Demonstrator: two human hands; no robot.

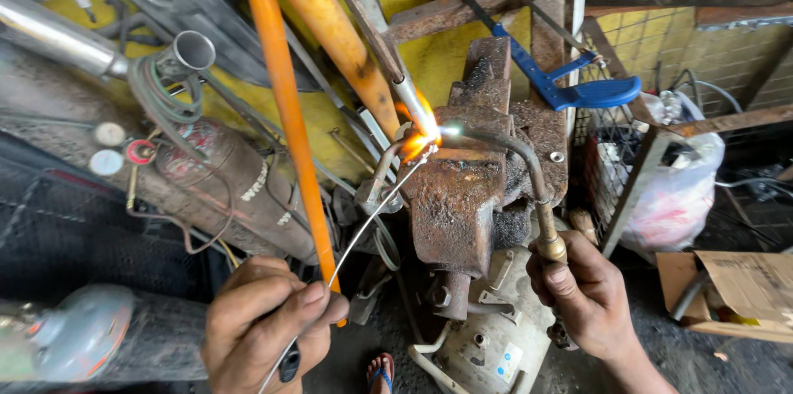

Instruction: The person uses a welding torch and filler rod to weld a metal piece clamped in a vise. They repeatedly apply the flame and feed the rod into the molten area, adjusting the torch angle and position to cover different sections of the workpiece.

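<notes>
Starting at the left edge of the view, we see a grey gas cylinder (223, 183) lying on its side with gauges and green hose coiled at its neck, and a second rounded tank (78, 336) in the lower left corner; both sit close, it seems, so the hoses reach the work. Our left hand (264, 328) is closed, thumb and fingers pinching a thin filler rod (372, 216) near its lower end; the wire slants up and to the right so its tip meets the glowing joint (420, 144) while the hand stays back from the heat. A long orange pipe (289, 113) crosses behind that wire, leaning from the top of the view down toward the left hand, apart from the flame. At the centre stands a rusty vise (462, 196) on the floor, and the small bent tube (382, 171) being heated sits just beside its left jaw, apparently propped there to stay steady. Our right hand (582, 295) is wrapped tight around the brass handle of the torch (537, 187), whose curved neck arches over the vise so the flame points leftward onto the joint. Farther right, a blue-handled hacksaw (578, 84) rests against the wall above a wire basket (603, 154) with a plastic bag (673, 187), and torn cardboard (743, 291) lies at the lower right, away from the flame.
</notes>
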